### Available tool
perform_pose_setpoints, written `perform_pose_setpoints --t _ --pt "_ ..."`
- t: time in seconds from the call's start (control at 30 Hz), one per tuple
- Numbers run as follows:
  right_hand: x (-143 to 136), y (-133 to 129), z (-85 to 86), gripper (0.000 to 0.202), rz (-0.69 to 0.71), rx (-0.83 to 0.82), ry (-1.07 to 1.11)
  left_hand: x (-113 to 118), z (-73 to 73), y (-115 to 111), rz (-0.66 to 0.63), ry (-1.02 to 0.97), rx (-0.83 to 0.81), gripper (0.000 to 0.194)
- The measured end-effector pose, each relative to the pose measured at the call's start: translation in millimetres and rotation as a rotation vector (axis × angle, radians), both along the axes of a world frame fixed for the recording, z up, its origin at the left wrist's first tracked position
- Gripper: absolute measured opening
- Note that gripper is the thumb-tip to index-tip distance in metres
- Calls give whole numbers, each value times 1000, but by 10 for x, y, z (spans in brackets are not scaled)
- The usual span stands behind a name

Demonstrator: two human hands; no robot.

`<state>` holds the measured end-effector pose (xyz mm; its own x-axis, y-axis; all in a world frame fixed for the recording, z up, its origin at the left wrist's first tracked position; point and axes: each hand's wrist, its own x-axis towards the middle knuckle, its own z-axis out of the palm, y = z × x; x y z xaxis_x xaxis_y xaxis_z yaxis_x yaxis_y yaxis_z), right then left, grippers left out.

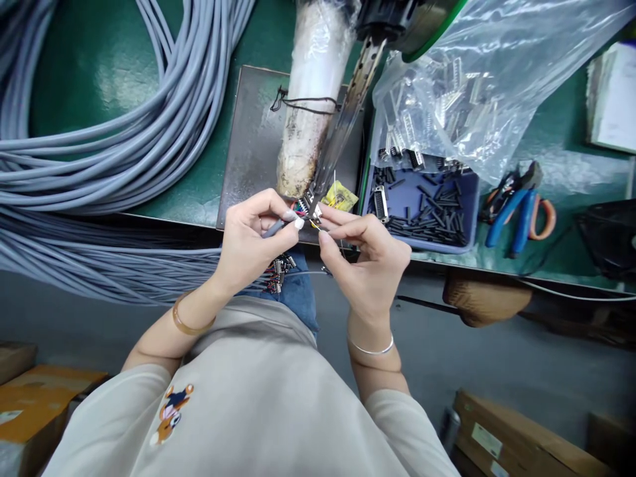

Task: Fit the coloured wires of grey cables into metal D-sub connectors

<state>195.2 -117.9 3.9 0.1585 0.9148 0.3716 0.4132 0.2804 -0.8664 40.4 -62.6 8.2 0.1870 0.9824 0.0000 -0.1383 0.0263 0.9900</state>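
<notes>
Left hand [251,233]: fingertips closed in a pinch on cable [273,229], just below and left of the iron [348,109]. Long axis of cable end: up and right, toward coloured wires [299,207] by the iron's tip; exact contact not clear. Right hand [366,257]: thumb and fingers closed on thin wire [317,226], aimed up-left at the same spot. Left hand nearer to cable, right hand just across. Farther out: tray [470,240] to the right, coil [201,126] to the left.

Blue-handled pliers [525,215] lie beside an orange handle [550,218] on the green bench [99,73] — cardboard boxes [536,438] stand below
</notes>
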Motion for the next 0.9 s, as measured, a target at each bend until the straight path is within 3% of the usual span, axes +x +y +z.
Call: perform_pose_setpoints --t 0.9 --pt "13 85 64 13 -18 127 -228 -22 -3 -32 -22 -46 -89 27"
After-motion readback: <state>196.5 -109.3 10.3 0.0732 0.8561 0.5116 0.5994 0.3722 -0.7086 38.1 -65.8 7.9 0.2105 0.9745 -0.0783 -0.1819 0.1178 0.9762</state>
